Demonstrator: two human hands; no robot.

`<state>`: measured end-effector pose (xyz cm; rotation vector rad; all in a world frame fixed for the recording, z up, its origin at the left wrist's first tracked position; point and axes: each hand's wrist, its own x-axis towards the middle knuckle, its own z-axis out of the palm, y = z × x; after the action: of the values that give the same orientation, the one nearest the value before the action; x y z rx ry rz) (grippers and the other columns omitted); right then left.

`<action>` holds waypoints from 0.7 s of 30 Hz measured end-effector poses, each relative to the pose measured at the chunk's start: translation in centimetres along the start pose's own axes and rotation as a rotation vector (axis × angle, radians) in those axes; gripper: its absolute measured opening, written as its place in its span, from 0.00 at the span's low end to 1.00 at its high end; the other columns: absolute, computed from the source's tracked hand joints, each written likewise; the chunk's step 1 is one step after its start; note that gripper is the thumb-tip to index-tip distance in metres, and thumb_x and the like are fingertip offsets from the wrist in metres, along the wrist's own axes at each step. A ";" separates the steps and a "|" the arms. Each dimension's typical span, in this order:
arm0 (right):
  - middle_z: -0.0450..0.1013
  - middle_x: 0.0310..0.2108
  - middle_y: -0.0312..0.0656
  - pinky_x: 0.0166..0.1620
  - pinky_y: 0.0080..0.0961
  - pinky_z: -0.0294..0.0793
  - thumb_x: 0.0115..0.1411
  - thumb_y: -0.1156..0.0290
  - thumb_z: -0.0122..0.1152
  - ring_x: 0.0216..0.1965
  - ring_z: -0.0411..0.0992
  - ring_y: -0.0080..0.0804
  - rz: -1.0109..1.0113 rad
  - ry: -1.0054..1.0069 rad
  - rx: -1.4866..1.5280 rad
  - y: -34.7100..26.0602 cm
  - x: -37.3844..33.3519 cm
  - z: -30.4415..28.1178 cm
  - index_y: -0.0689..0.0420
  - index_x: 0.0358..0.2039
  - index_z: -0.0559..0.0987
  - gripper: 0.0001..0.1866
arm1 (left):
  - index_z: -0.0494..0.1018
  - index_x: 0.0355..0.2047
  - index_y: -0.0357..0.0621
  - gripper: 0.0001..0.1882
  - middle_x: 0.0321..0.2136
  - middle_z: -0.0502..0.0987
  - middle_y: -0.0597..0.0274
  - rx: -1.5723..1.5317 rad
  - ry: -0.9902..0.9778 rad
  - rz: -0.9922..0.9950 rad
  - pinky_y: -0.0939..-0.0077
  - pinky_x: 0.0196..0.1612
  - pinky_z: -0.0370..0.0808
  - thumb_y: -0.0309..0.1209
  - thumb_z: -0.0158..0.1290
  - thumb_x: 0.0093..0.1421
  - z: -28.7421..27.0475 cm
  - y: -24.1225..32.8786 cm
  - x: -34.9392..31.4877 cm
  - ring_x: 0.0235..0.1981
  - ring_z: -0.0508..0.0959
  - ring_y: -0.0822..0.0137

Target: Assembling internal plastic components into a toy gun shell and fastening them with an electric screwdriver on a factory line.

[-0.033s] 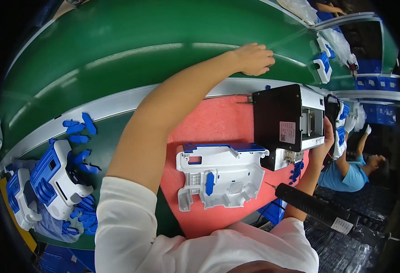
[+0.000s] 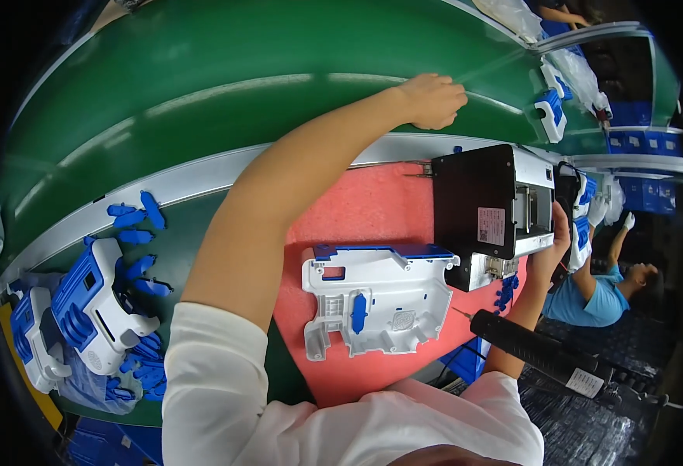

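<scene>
My left hand (image 2: 435, 101) reaches forward over the green belt, palm down. Its fingers are curled in, and nothing shows in them. My right hand (image 2: 553, 247) is against the right side of a black and white box-shaped machine (image 2: 473, 198); its fingers are partly hidden there, so their grip does not show. Before me lies a white housing shell (image 2: 411, 299) with a blue edge, its hollow side up. A blue elongated part (image 2: 358, 313) lies inside it. A black electric screwdriver (image 2: 540, 349) is beside my right forearm, its bit pointing toward the shell.
A pink mat (image 2: 341, 206) lies under shell and machine. At left are white-and-blue housings (image 2: 93, 307) and several loose blue parts (image 2: 152, 210). Small blue pieces (image 2: 505, 293) sit right of the machine. More housings (image 2: 551, 115) are at far right, near a person in blue (image 2: 594, 299).
</scene>
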<state>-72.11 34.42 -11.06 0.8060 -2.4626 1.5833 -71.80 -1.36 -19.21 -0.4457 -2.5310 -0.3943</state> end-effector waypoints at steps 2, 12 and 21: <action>0.73 0.48 0.44 0.51 0.23 0.71 0.57 0.81 0.56 0.46 0.73 0.29 -0.044 0.018 -0.002 0.5 -0.5 -0.6 0.66 0.52 0.71 0.21 | 0.75 0.29 0.40 0.13 0.35 0.76 0.55 0.048 -0.047 -0.067 0.63 0.41 0.74 0.38 0.49 0.55 -0.8 0.3 -0.1 0.38 0.76 0.56; 0.77 0.37 0.42 0.47 0.24 0.74 0.60 0.77 0.60 0.37 0.76 0.29 0.059 0.153 0.380 2.6 -5.5 -2.3 0.62 0.46 0.74 0.13 | 0.75 0.32 0.50 0.11 0.34 0.75 0.53 0.218 -0.024 -0.155 0.58 0.28 0.76 0.42 0.50 0.56 -2.9 1.3 -2.7 0.33 0.78 0.53; 0.76 0.37 0.41 0.45 0.22 0.75 0.62 0.77 0.56 0.37 0.74 0.25 0.099 0.161 0.258 0.0 -9.9 -1.9 0.66 0.40 0.77 0.07 | 0.72 0.26 0.41 0.11 0.20 0.79 0.51 0.443 -0.009 -0.419 0.60 0.23 0.78 0.35 0.49 0.57 -3.8 0.6 -5.1 0.22 0.81 0.54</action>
<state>-63.96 39.76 -13.76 0.5667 -2.2479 1.9468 -65.71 -3.36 -18.78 0.2534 -2.6099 0.0298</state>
